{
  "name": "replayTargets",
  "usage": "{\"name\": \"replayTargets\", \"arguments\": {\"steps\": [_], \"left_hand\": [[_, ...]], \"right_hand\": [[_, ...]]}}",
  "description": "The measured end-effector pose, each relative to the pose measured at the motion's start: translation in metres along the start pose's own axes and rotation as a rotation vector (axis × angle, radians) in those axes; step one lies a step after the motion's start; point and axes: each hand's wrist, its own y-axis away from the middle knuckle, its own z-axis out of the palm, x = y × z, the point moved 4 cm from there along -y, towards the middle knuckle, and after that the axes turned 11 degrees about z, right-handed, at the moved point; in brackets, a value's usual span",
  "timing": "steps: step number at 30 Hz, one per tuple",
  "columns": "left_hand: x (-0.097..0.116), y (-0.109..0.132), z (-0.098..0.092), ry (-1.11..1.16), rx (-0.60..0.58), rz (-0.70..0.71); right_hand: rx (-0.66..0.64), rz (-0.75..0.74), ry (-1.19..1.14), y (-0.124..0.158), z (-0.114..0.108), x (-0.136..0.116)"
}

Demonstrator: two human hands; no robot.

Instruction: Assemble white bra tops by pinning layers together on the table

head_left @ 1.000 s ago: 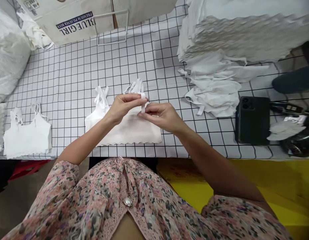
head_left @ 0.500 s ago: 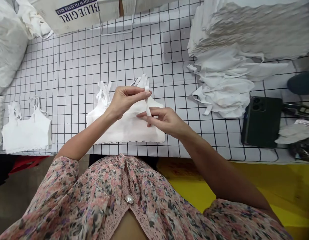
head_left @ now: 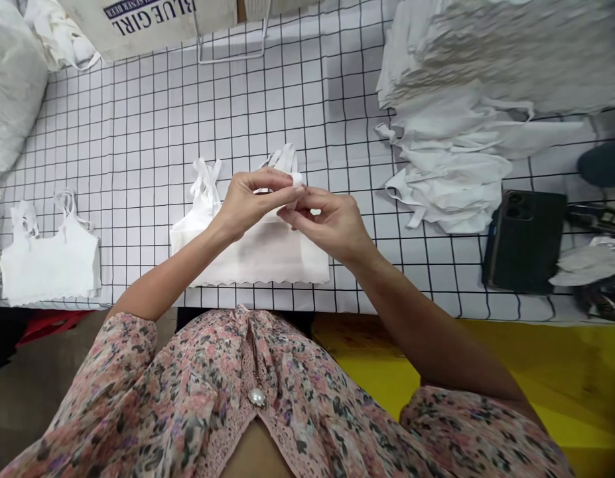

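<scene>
A white camisole-style bra top (head_left: 257,259) with a wavy hem lies flat in front of me, its straps at the far side. Over its upper edge, my left hand (head_left: 257,199) pinches a narrow white strip (head_left: 297,179), whose end pokes out above the thumb and finger. My right hand (head_left: 332,222) is closed with its fingertips against those of the left. Its fingers hide most of the strip's lower part. Whether the strip is joined to the top cannot be made out.
Another white bra top (head_left: 53,265) lies at left. To the right are a crumpled pile of white tops (head_left: 446,179), a tall stack of white fabric pieces (head_left: 506,60) and a dark phone (head_left: 526,242). A printed carton (head_left: 148,26) and a white wire stand (head_left: 231,61) are at the back.
My right hand has moved up to meet the left fingertips. The strip, earlier stretched between both hands, is now mostly hidden in the fingers. The top stays in place.
</scene>
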Motion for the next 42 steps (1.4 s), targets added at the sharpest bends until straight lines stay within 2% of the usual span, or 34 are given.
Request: {"name": "replayTargets", "arguments": {"steps": [4,6,10,12,16,18,20,22,23,24,26,27,29,32,35,38,42], "left_hand": [[-0.008,-0.002,-0.005,0.02,0.01,-0.09],[-0.012,0.002,-0.006,0.055,-0.012,-0.183],[-0.016,0.027,-0.004,0.16,-0.096,-0.411],[-0.017,0.041,-0.002,0.184,-0.117,-0.46],[-0.018,0.059,-0.002,0.137,-0.049,-0.401],[-0.02,0.061,-0.003,0.091,0.025,-0.363],[-0.02,0.061,-0.005,0.028,0.054,-0.313],[-0.018,0.06,-0.005,-0.063,0.039,-0.226],[-0.016,0.059,-0.005,-0.115,0.018,-0.18],[-0.013,0.059,-0.004,-0.166,-0.003,-0.134],[-0.008,0.059,-0.004,-0.245,-0.032,-0.053],[-0.006,0.059,-0.003,-0.269,-0.04,-0.021],[-0.003,0.059,-0.004,-0.3,-0.051,0.027],[-0.007,0.058,-0.006,-0.374,-0.079,0.077],[-0.021,0.057,-0.01,-0.621,-0.11,0.139],[-0.04,0.06,-0.016,-0.917,-0.127,0.115],[-0.051,0.067,-0.016,-0.998,-0.156,0.083]], "right_hand": [[-0.232,0.191,-0.092,0.012,0.004,0.001],[-0.279,0.276,-0.204,0.015,0.004,0.0],[-0.196,0.339,-0.373,0.012,-0.002,-0.002],[-0.152,0.342,-0.396,0.009,-0.003,-0.001],[-0.127,0.32,-0.388,0.008,-0.005,0.007],[-0.083,0.268,-0.262,0.009,-0.011,0.011],[0.079,0.106,-0.022,0.01,-0.022,0.009],[0.204,-0.144,0.228,0.013,-0.029,0.0],[0.184,-0.264,0.318,0.014,-0.027,-0.005],[0.104,-0.356,0.375,0.016,-0.023,-0.008],[-0.093,-0.439,0.411,0.017,-0.014,-0.011],[-0.149,-0.437,0.411,0.017,-0.011,-0.012],[-0.157,-0.392,0.412,0.015,-0.008,-0.012],[-0.082,-0.366,0.412,0.012,-0.009,-0.012],[0.003,-0.392,0.389,0.01,-0.013,-0.01],[0.026,-0.331,0.406,0.008,-0.015,-0.001],[0.032,-0.246,0.444,0.009,-0.014,0.012]]}}
